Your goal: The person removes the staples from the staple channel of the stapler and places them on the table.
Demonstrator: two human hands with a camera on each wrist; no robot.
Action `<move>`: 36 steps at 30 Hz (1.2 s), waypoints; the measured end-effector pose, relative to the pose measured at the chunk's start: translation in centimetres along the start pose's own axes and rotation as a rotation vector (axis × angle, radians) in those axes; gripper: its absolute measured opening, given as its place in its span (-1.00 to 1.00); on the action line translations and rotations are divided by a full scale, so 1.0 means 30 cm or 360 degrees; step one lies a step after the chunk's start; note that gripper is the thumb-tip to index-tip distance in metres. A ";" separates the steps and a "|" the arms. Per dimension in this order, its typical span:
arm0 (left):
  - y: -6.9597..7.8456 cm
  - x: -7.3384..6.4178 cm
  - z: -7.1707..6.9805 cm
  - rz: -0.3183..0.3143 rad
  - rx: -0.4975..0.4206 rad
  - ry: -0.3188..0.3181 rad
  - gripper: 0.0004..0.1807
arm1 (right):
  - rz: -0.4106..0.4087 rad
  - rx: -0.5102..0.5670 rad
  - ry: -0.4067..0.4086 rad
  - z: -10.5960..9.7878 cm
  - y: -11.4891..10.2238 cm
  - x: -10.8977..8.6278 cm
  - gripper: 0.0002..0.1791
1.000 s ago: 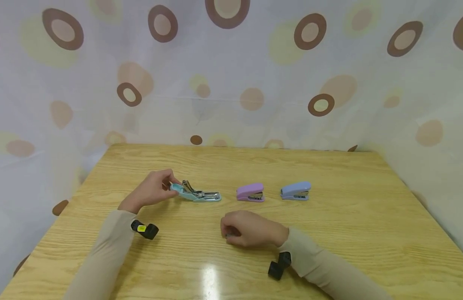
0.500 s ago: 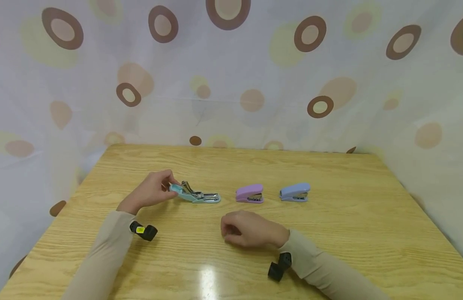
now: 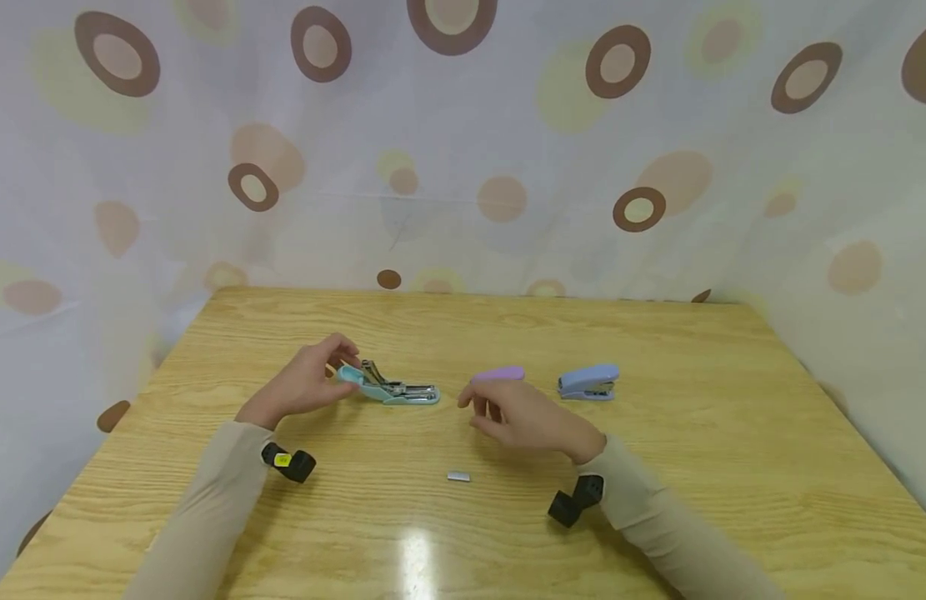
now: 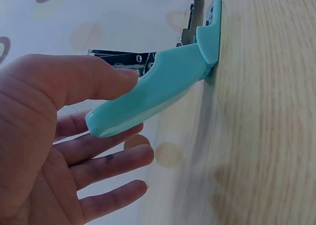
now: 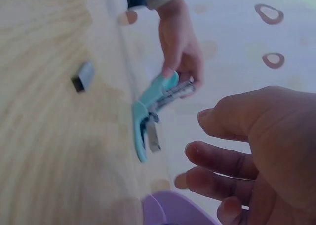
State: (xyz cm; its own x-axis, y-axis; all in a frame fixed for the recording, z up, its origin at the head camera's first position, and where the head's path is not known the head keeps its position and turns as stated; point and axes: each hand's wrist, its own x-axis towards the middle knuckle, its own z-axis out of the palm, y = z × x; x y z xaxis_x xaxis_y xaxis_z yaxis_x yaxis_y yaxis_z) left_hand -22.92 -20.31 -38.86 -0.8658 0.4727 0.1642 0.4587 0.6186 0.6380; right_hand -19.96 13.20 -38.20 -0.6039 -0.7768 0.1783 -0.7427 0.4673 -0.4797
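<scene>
A teal stapler (image 3: 391,392) lies folded wide open on the table, its metal magazine showing. My left hand (image 3: 305,382) pinches the raised top cover between thumb and fingers; in the left wrist view the other fingers spread out below the cover (image 4: 148,96). My right hand (image 3: 533,418) is in the air with loosely bent fingers and holds nothing. It hides the lower part of a purple stapler (image 3: 500,373) behind it. On the table in front of the right hand lies a small grey strip of staples (image 3: 458,476), also seen in the right wrist view.
A blue stapler (image 3: 588,382) stands closed to the right of the purple one. The wooden table (image 3: 695,433) reaches back to a patterned curtain (image 3: 447,242). Black cameras are strapped to both wrists.
My right hand has let go of the staple strip, which now lies on the table, and has lifted away and forward towards the purple stapler. My left hand stays at the teal stapler.
</scene>
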 end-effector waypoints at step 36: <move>0.126 0.061 0.031 0.0214 0.0192 0.0230 -0.56 | 0.0215 -0.0034 0.0295 -0.174 0.144 -0.076 -0.76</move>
State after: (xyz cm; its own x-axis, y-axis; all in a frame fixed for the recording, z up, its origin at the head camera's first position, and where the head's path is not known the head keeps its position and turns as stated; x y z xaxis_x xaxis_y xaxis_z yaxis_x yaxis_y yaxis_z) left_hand -22.57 -16.52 -36.85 -0.8109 0.4667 0.3531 0.5850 0.6305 0.5101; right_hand -23.30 19.20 -36.20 -0.7397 -0.6166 0.2697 -0.6562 0.5720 -0.4921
